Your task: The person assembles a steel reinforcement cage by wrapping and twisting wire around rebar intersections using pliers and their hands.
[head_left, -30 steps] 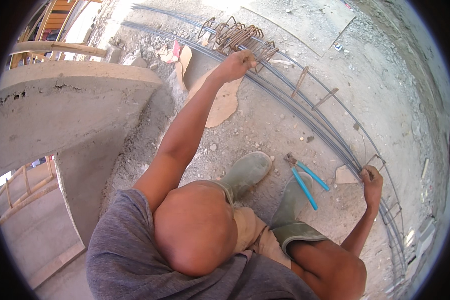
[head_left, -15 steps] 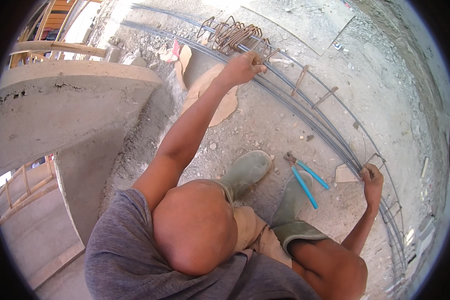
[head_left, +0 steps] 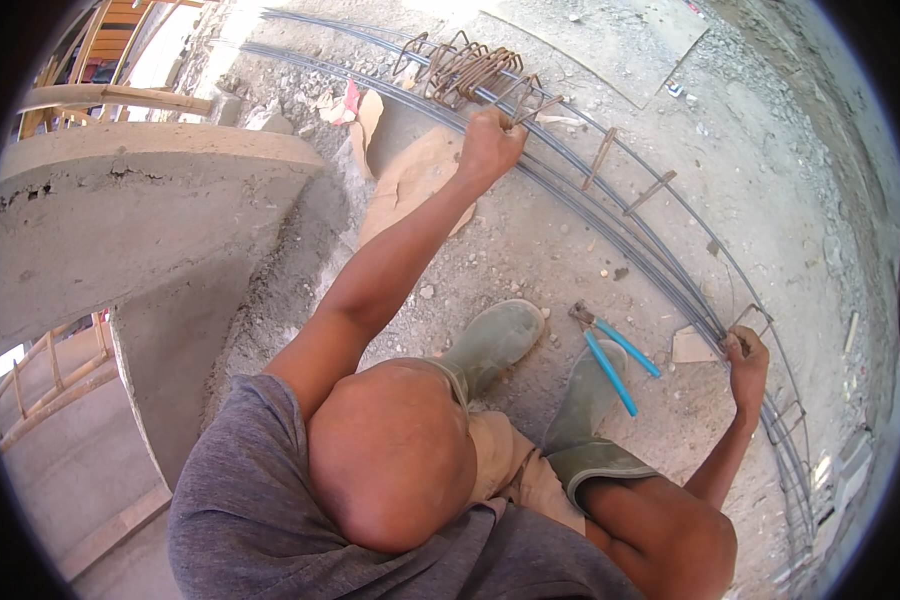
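Rods (head_left: 685, 297): long, grey, running far left to near right. Stirrups (head_left: 475, 72): brown, bent, bunched just beyond the left grip (head_left: 492, 148). Right grip (head_left: 746, 360): clamped on the rods. Left grip: at the rods, fingers curled; hold cannot be told.

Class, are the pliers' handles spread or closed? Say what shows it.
Spread. The pliers' blue handles angle apart, leaving a gap between their ends. Whether the jaws gape, I cannot tell.
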`<action>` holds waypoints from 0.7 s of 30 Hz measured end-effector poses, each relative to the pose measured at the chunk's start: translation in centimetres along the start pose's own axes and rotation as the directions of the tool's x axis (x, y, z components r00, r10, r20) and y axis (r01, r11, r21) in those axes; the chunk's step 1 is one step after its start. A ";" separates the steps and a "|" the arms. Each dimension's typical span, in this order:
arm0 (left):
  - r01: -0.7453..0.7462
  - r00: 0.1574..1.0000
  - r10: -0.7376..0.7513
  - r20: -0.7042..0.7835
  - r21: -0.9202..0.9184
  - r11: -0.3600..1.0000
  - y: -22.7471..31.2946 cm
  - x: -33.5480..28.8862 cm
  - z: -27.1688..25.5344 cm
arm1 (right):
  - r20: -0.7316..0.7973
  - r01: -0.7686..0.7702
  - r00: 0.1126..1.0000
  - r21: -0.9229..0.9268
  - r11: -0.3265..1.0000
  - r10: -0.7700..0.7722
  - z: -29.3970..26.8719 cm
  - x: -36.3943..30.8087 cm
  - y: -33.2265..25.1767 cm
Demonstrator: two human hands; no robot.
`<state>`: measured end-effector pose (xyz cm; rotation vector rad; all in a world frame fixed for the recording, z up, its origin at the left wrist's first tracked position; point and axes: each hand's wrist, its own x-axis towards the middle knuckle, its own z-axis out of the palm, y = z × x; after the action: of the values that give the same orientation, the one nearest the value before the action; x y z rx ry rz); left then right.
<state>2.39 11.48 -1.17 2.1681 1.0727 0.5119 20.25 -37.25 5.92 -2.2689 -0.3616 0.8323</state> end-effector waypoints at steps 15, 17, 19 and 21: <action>0.041 0.975 -0.037 0.220 -0.013 0.999 -0.5 1.6 -3.5 | -0.002 -0.001 1.000 -0.023 1.000 0.001 0.0 -0.2 -0.4; -0.042 0.982 0.044 0.184 -0.015 0.999 0.4 1.7 -4.0 | -0.007 -0.004 1.000 -0.028 1.000 0.004 0.0 -0.3 -0.6; 0.018 0.990 -0.016 0.143 -0.011 1.000 0.8 1.7 -3.7 | -0.006 -0.002 1.000 -0.014 1.000 0.002 0.1 -0.4 -0.6; -0.008 0.991 -0.005 0.137 0.093 0.996 0.8 1.9 -3.4 | -0.012 0.003 1.000 -0.018 1.000 -0.003 0.1 -0.5 -0.6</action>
<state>1.92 13.97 1.85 2.2496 1.0383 0.3135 19.81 -36.98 6.46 -2.2882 -0.3683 0.8168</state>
